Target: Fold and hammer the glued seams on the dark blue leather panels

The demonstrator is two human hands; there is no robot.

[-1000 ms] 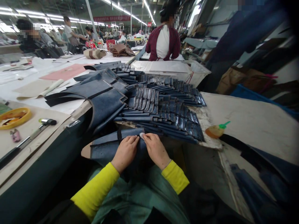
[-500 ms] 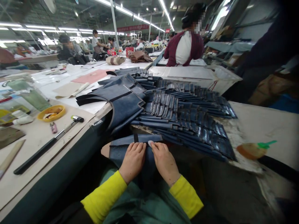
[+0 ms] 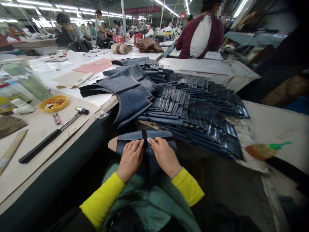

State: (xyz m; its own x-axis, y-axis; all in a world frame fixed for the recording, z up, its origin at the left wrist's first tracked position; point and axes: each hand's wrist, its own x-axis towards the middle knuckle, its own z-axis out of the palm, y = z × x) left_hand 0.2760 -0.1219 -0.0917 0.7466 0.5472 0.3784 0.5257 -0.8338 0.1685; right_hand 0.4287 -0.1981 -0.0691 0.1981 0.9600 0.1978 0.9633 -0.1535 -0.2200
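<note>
A dark blue leather panel (image 3: pixel 157 162) with crossing black strips lies over a tan-ended form (image 3: pixel 112 144) above my lap. My left hand (image 3: pixel 131 158) presses on the panel with fingers together, their tips beside the upright black strip (image 3: pixel 144 134); its thumb is hidden. Just right of that strip, my right hand (image 3: pixel 165 156) is closed, pinching a small white piece (image 3: pixel 149 140) between thumb and forefinger against the leather. The white piece is mostly covered by the fingers, so its kind is unclear. Beyond both hands lies a big pile of similar blue leather pieces (image 3: pixel 172 100).
On the left table lie a hammer (image 3: pixel 54 137), pink thread snips (image 3: pixel 56 118), a yellow dish (image 3: pixel 53 103) and a wooden stick (image 3: pixel 13 149). An amber bottle with a green nozzle (image 3: pixel 262 150) is at the right. A co-worker (image 3: pixel 200 35) is behind the pile.
My right hand, with the white piece, has moved left along the panel to the upright black strip. My left hand has shifted slightly left relative to the strip. The whole view has tilted down.
</note>
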